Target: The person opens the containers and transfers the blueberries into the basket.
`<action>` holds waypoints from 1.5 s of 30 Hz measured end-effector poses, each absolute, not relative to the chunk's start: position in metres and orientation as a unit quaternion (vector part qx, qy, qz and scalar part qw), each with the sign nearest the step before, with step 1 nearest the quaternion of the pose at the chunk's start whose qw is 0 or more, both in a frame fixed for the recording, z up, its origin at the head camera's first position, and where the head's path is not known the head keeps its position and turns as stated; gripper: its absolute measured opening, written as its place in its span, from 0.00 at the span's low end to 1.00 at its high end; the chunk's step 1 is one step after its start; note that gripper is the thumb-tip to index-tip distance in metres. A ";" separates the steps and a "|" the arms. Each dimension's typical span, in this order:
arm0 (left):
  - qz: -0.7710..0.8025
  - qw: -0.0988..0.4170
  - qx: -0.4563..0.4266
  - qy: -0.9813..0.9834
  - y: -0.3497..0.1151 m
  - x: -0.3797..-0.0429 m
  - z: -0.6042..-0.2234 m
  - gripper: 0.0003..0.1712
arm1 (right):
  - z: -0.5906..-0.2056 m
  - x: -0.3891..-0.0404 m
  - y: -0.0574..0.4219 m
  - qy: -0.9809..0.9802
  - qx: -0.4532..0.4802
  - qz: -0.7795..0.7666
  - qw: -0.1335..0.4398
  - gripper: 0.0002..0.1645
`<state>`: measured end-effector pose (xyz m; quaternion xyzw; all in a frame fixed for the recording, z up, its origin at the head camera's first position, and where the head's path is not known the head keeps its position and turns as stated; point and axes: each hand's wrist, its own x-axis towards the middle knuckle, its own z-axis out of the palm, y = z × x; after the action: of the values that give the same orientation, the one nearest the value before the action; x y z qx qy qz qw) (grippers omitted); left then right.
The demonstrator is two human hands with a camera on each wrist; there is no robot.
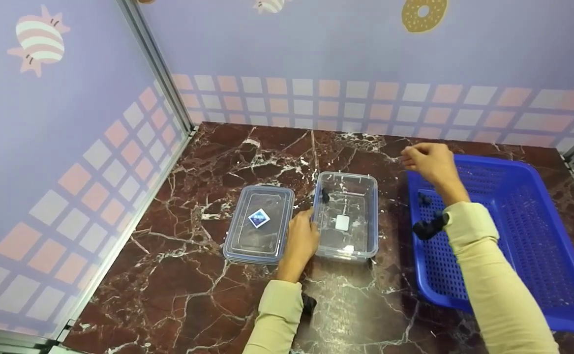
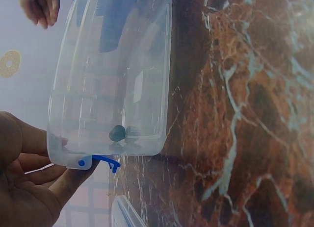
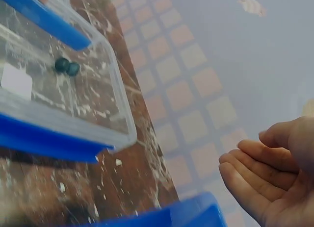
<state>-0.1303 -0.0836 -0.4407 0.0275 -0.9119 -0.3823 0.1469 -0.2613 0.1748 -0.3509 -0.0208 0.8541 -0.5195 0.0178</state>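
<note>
A clear plastic food container (image 1: pixel 346 231) with blue side clips stands without its lid on the table. My left hand (image 1: pixel 302 237) pinches its left wall at the rim, with fingertips showing through the plastic in the left wrist view. Inside, near that wall, lies a small dark round thing (image 2: pixel 117 133); the right wrist view shows two dark rounds (image 3: pixel 62 65) touching, one perhaps a reflection. My right hand (image 1: pixel 432 162) hovers above the blue basket's (image 1: pixel 518 172) back left corner, fingers loosely bent and holding nothing. A few small dark things (image 1: pixel 424 199) lie in the basket.
The container's clear lid (image 1: pixel 259 241), with a blue and white diamond sticker, lies flat left of my left hand. Patterned walls (image 1: pixel 296 49) close off the back and sides of the brown marbled table (image 1: pixel 193 295). The basket takes up the table's right side.
</note>
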 end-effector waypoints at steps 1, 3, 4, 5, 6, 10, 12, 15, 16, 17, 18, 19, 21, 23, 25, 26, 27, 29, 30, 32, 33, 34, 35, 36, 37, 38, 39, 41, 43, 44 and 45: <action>-0.382 0.148 0.029 -0.912 -0.084 -0.130 -0.440 0.21 | -0.352 -0.261 0.169 0.851 -0.028 -0.524 0.026 0.22; -0.385 0.146 0.029 -0.911 -0.084 -0.130 -0.440 0.20 | -0.355 -0.261 0.157 0.846 -0.041 -0.530 0.039 0.20; -0.385 0.147 0.028 -0.911 -0.084 -0.130 -0.440 0.20 | -0.358 -0.261 0.150 0.844 -0.050 -0.532 0.045 0.20; -0.384 0.147 0.028 -0.911 -0.084 -0.129 -0.439 0.20 | -0.360 -0.262 0.144 0.843 -0.058 -0.532 0.054 0.19; -0.385 0.148 0.027 -0.911 -0.083 -0.129 -0.439 0.20 | -0.363 -0.262 0.138 0.844 -0.066 -0.529 0.061 0.18; -0.377 0.151 0.028 -0.913 -0.083 -0.129 -0.441 0.20 | -0.371 -0.262 0.116 0.869 -0.087 -0.484 0.063 0.16; -0.375 0.148 0.031 -0.914 -0.083 -0.129 -0.441 0.20 | -0.376 -0.262 0.107 0.883 -0.094 -0.456 0.063 0.15; -0.368 0.149 0.034 -0.917 -0.083 -0.129 -0.440 0.20 | -0.384 -0.262 0.093 0.894 -0.099 -0.432 0.070 0.14; -0.365 0.150 0.034 -0.918 -0.083 -0.129 -0.440 0.20 | -0.387 -0.262 0.088 0.897 -0.102 -0.425 0.070 0.13; -0.363 0.153 0.033 -0.918 -0.083 -0.129 -0.440 0.20 | -0.389 -0.262 0.084 0.896 -0.103 -0.425 0.073 0.13; -0.360 0.157 0.032 -0.919 -0.084 -0.129 -0.440 0.20 | -0.392 -0.262 0.079 0.898 -0.106 -0.422 0.075 0.13; -0.359 0.160 0.031 -0.919 -0.084 -0.129 -0.440 0.19 | -0.394 -0.262 0.075 0.900 -0.109 -0.415 0.072 0.13; -0.358 0.163 0.029 -0.919 -0.084 -0.130 -0.440 0.19 | -0.400 -0.263 0.067 0.908 -0.115 -0.397 0.065 0.13; -0.359 0.163 0.028 -0.918 -0.084 -0.130 -0.441 0.19 | -0.405 -0.262 0.061 0.915 -0.112 -0.383 0.064 0.13; -0.360 0.161 0.029 -0.919 -0.084 -0.129 -0.441 0.20 | -0.410 -0.262 0.055 0.920 -0.115 -0.368 0.066 0.12; -0.360 0.159 0.030 -0.919 -0.084 -0.129 -0.441 0.20 | -0.413 -0.262 0.052 0.921 -0.115 -0.366 0.073 0.12; -0.361 0.159 0.031 -0.919 -0.083 -0.129 -0.441 0.20 | -0.416 -0.262 0.050 0.920 -0.116 -0.365 0.081 0.11; -0.360 0.158 0.032 -0.919 -0.083 -0.129 -0.441 0.20 | -0.421 -0.263 0.047 0.915 -0.128 -0.371 0.099 0.12; -0.357 0.160 0.032 -0.920 -0.083 -0.128 -0.441 0.20 | -0.423 -0.263 0.045 0.915 -0.131 -0.368 0.105 0.11; -0.355 0.163 0.032 -0.920 -0.082 -0.128 -0.441 0.19 | -0.426 -0.263 0.043 0.911 -0.133 -0.372 0.116 0.11; -0.355 0.165 0.030 -0.920 -0.082 -0.128 -0.441 0.19 | -0.428 -0.263 0.043 0.912 -0.134 -0.369 0.117 0.11; -0.354 0.165 0.031 -0.920 -0.081 -0.128 -0.441 0.19 | -0.429 -0.263 0.042 0.914 -0.132 -0.365 0.116 0.11; -0.352 0.164 0.031 -0.921 -0.081 -0.128 -0.441 0.19 | -0.429 -0.263 0.041 0.917 -0.128 -0.361 0.113 0.11; -0.351 0.164 0.032 -0.921 -0.081 -0.128 -0.441 0.20 | -0.430 -0.263 0.040 0.919 -0.123 -0.358 0.112 0.11; -0.353 0.163 0.033 -0.921 -0.081 -0.128 -0.441 0.20 | -0.431 -0.263 0.039 0.922 -0.121 -0.351 0.109 0.11; -0.353 0.162 0.034 -0.921 -0.081 -0.128 -0.442 0.20 | -0.432 -0.263 0.038 0.925 -0.117 -0.345 0.109 0.10; -0.353 0.161 0.035 -0.921 -0.081 -0.128 -0.442 0.20 | -0.432 -0.263 0.037 0.927 -0.116 -0.338 0.109 0.10; -0.351 0.163 0.035 -0.921 -0.081 -0.127 -0.442 0.20 | -0.433 -0.262 0.034 0.929 -0.116 -0.333 0.114 0.11; -0.350 0.169 0.032 -0.921 -0.081 -0.127 -0.442 0.20 | -0.434 -0.262 0.031 0.930 -0.119 -0.329 0.117 0.11; -0.347 0.172 0.030 -0.922 -0.081 -0.127 -0.442 0.20 | -0.434 -0.261 0.029 0.929 -0.121 -0.329 0.118 0.11; -0.343 0.176 0.028 -0.922 -0.082 -0.128 -0.442 0.20 | -0.435 -0.261 0.028 0.930 -0.124 -0.326 0.117 0.12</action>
<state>-0.1277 -0.0816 -0.4416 0.0278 -0.9223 -0.3430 0.1759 -0.2614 0.0280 -0.4347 -0.1241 0.9298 -0.3262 0.1166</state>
